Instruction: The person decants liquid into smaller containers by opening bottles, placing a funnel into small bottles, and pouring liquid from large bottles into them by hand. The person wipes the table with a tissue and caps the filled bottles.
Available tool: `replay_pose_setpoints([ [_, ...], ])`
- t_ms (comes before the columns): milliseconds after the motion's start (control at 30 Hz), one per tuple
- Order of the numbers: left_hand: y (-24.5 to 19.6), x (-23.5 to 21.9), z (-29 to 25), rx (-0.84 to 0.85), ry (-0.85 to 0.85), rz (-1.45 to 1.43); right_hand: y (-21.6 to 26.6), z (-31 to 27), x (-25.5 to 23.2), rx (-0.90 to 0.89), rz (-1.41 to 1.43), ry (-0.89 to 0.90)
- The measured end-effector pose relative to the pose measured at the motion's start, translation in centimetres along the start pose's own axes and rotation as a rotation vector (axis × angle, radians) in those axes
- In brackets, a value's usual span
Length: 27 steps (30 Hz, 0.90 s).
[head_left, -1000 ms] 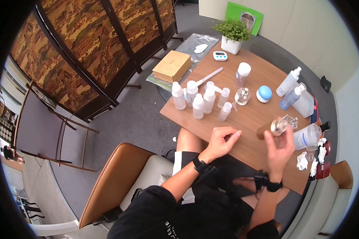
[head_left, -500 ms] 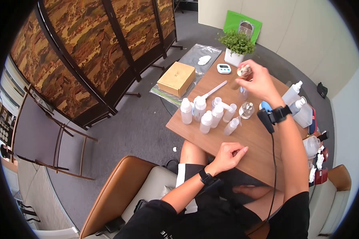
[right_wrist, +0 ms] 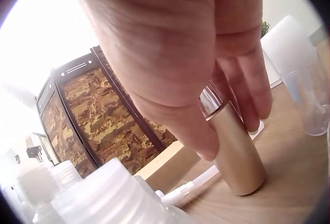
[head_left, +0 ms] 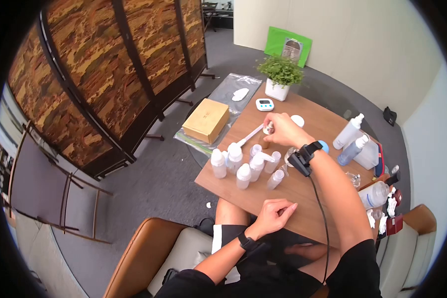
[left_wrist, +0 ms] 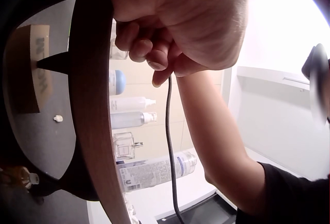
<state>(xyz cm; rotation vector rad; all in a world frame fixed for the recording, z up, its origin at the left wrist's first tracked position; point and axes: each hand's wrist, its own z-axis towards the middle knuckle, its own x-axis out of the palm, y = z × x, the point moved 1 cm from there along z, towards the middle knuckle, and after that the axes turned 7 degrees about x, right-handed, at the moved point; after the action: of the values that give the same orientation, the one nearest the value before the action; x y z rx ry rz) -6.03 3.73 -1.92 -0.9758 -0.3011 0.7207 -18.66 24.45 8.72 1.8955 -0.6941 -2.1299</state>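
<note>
My right hand (head_left: 285, 131) grips a gold pump bottle (right_wrist: 237, 154) by its shiny neck, thumb on one side and fingers on the other. In the right wrist view the bottle's base is at the wooden tabletop. A clear bottle with a white cap (right_wrist: 291, 41) stands beside it. Several translucent white bottles (head_left: 243, 176) are grouped left of the right hand, with a white stick-like tool (head_left: 252, 134) behind them. My left hand (head_left: 272, 217) hangs loosely curled at the table's near edge, holding nothing.
A potted plant (head_left: 278, 92) and a white timer (head_left: 264, 104) stand at the table's far end. Spray bottles (head_left: 349, 131) and a large clear bottle (head_left: 374, 194) line the right side. A cardboard box (head_left: 206, 120) lies left of the table. A cable (head_left: 321, 223) trails from the right wrist.
My right hand has carried the gold bottle from the table's right side to the far left, then lowered it to the tabletop. The left hand has stayed near the edge.
</note>
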Motion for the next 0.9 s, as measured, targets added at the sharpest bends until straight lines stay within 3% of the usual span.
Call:
replay_pose_setpoints([
  [100, -0.1, -0.1, -0.1, 0.012, -0.008, 0.057, -0.4, -0.1, 0.7, -0.073, 0.104, -0.016],
  [167, -0.3, 0.3, 0.0, 0.020, -0.067, 0.016, -1.3, 0.4, 1.6, -0.133, 0.009, -0.087],
  [233, 0.0, 0.2, -0.2, 0.014, -0.054, 0.064, -1.0, 0.2, 1.0, -0.091, -0.052, -0.039],
  [367, 0.0, -0.2, -0.5, -0.116, -0.021, 0.080, 1.0, -3.3, -4.3, -0.063, -0.162, -0.121],
  [500, 0.1, -0.1, -0.5, -0.129, -0.033, 0.069, -1.8, -5.4, -10.3, 0.011, -0.330, -0.181],
  [667, 0.2, 0.0, -0.6, -0.113, -0.063, 0.070, -1.9, -12.9, -20.3, 0.186, -0.564, -0.159],
  [767, 0.5, 0.1, -0.6, -0.113, -0.071, 0.050, -4.1, -16.0, -24.1, 0.323, -0.576, -0.141],
  [800, 0.5, 0.1, -0.6, -0.116, -0.063, 0.045, -5.9, -17.3, -24.8, 0.205, -0.624, -0.202],
  [900, 0.4, 0.1, -0.5, -0.117, -0.067, 0.029, -6.5, -20.1, -26.9, 0.363, -0.599, -0.160],
])
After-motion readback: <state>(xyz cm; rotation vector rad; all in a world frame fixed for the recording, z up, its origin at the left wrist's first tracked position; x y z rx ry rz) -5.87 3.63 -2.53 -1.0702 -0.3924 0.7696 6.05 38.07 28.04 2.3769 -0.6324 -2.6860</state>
